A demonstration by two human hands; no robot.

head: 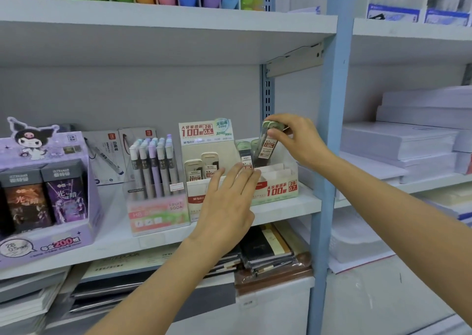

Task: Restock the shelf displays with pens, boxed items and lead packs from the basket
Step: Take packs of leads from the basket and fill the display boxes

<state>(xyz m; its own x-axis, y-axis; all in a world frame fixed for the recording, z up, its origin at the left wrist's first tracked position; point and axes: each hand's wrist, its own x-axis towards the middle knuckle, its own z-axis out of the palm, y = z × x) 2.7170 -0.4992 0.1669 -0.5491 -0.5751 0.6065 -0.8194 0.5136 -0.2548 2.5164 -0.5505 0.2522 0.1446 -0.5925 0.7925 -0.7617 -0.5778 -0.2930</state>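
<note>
My right hand (296, 140) pinches a clear lead pack (268, 145) by its pale green cap, tilted just above the 0.7 lead display box (277, 186) on the middle shelf. Two more packs (245, 154) stand in that box. My left hand (227, 202) has straight, spread fingers in front of the two lead boxes, its fingertips at the 0.7 box's front edge. The 0.5 lead display box (196, 189) to the left holds two cream-capped packs (201, 167). No basket is in view.
A clear pen display (158, 207) with pastel pens stands left of the lead boxes, and a purple cartoon display box (48, 194) sits further left. A blue upright post (329, 156) borders the shelf's right side. Paper reams fill the right shelves; notebooks lie below.
</note>
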